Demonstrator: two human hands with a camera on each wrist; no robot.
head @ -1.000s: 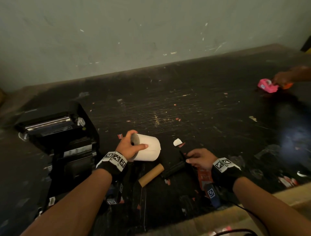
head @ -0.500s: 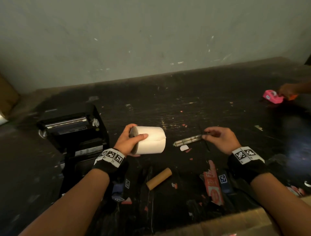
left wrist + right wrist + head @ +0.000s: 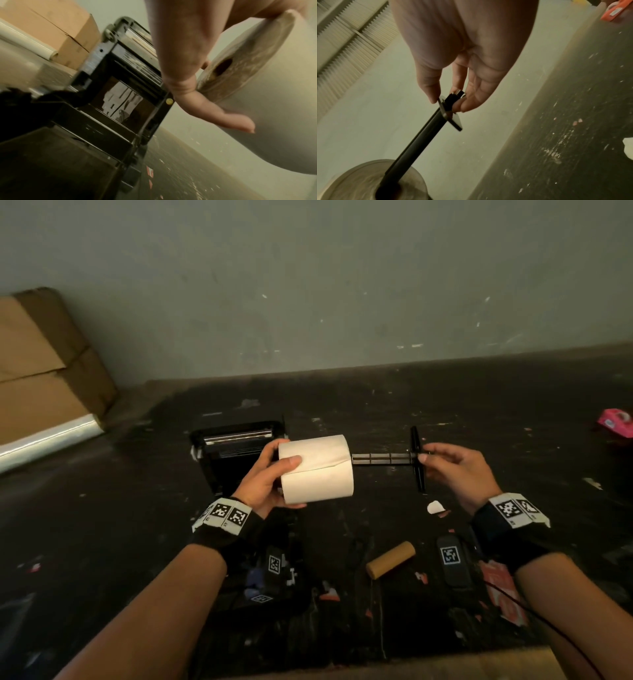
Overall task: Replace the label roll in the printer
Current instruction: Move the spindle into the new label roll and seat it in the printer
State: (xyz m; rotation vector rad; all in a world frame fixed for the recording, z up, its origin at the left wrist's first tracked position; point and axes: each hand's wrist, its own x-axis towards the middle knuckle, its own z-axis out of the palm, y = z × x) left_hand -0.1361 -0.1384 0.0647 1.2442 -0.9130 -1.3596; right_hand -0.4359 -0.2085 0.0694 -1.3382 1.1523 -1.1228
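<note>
My left hand (image 3: 274, 474) grips a white label roll (image 3: 317, 469) (image 3: 267, 94) held sideways above the table, thumb across its front. My right hand (image 3: 445, 463) (image 3: 452, 100) pinches the outer end of a black spindle (image 3: 387, 458) (image 3: 419, 135) with a flat black flange (image 3: 418, 458). The spindle's tip sits in the roll's core hole on the right side (image 3: 388, 189). Behind the roll stands the black printer (image 3: 236, 453) (image 3: 120, 102) with its lid raised and its roll bay showing. An empty cardboard core (image 3: 390, 559) lies on the table near me.
The dark table (image 3: 479, 412) is littered with paper scraps. Cardboard boxes (image 3: 44, 364) and a clear film roll (image 3: 48, 440) stand at the far left. A pink tape dispenser (image 3: 616, 422) lies at the far right. A red wrapper (image 3: 503, 594) lies by my right forearm.
Both hands rose from the table. My right hand picked up the spindle and brought its tip into the roll's core; the roll moved up in front of the printer.
</note>
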